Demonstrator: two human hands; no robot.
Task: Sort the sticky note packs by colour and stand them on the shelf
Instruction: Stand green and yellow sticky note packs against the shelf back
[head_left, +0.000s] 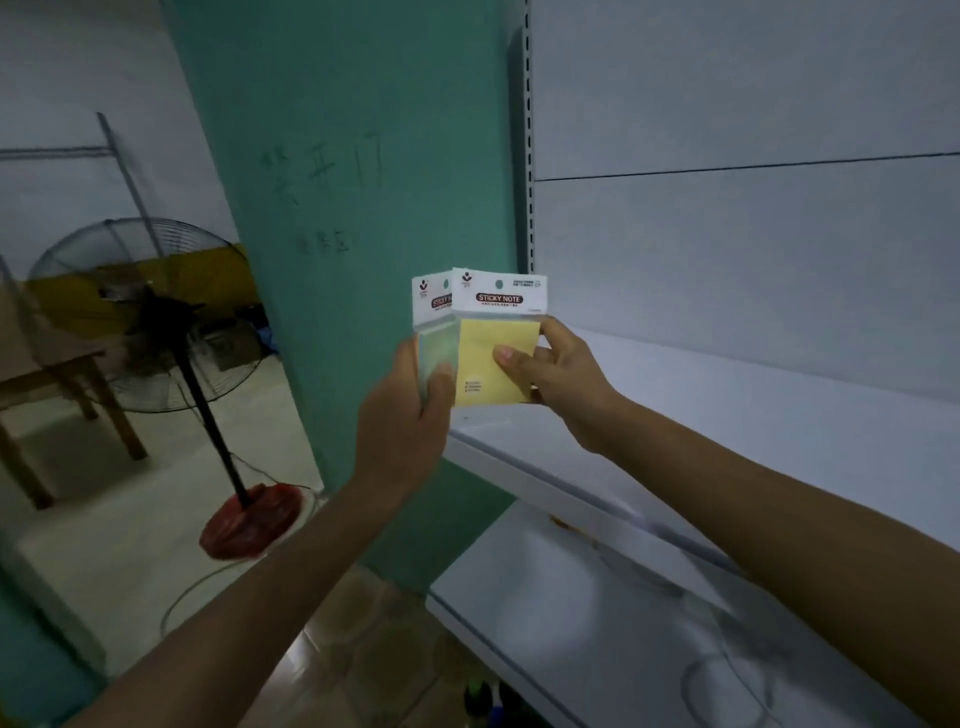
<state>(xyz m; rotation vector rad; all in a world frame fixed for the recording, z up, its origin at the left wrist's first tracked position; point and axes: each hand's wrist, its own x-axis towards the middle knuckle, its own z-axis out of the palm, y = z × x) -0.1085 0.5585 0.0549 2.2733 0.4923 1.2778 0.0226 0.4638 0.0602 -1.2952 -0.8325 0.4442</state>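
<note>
Currently, the yellow sticky note pack (491, 371) stands upright in the right hand (563, 387), pinched with the thumb flat on its front face and the fingers curled behind its right edge. The pale green sticky note pack (438, 345) sits in the left hand (408, 415), gripped with the thumb on the front and the fingers wrapped behind. Its right portion is overlapped by the yellow pack.

Each pack is a clear, glossy sleeve containing one square pad, topped by a white header card with a round hang hole and the print "STICKY NOTE".

Both packs are in the air. The white upper shelf (753, 415), smooth and flat, lies below and to the right of the right hand. A lower shelf (597, 623) runs beneath the right forearm. A teal wall (337, 208) stands behind the left hand, and a pedestal fan (156, 322) with a wire guard stands well apart to that hand's left.
</note>
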